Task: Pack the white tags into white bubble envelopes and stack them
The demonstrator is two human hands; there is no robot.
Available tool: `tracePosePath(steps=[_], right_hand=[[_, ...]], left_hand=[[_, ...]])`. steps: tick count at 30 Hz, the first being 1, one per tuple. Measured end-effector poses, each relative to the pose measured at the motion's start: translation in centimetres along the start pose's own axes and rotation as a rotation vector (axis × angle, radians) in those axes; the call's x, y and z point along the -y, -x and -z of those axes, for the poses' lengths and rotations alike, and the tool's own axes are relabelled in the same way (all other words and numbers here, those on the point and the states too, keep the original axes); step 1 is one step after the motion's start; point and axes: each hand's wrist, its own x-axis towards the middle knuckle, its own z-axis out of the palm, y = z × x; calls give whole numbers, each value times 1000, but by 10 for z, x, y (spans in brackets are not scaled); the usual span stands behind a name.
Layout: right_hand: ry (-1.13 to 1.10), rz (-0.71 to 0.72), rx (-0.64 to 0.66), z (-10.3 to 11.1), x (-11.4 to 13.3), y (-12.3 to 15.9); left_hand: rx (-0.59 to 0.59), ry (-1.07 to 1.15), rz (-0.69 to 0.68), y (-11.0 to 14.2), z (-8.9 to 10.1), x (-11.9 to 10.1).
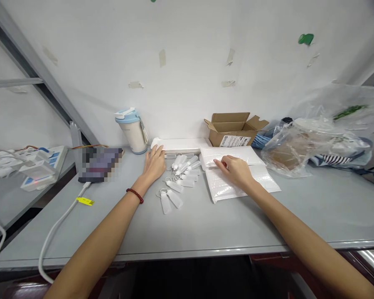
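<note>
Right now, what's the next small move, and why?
Probably a light pinch on the white padded mailers with the right hand: it's already over them, fingers curled. The left hand is farther off, with small translucent looped pieces lying between.

White wall (193,50) with tape scraps (162,58); grey table (205,228); metal frame (39,60).

The grey table (205,228) bears a phone (101,165) and cup (132,133) at left, tags (175,199) and mailers (222,187) centrally, a box (235,140) and bag (283,154) at right.
</note>
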Motion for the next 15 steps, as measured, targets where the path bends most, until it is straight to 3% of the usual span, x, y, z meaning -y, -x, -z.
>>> tracePosePath(steps=[3, 8, 15], right_hand=[[4, -3, 4, 0, 0, 0], [-33, -54, -16, -2, 0, -1], [-114, 32, -192, -5, -3, 0]], left_hand=[[-21, 7, 20, 0, 5, -2], [-169, 52, 67, -3, 23, -5], [-366, 104, -31, 2, 44, -5]])
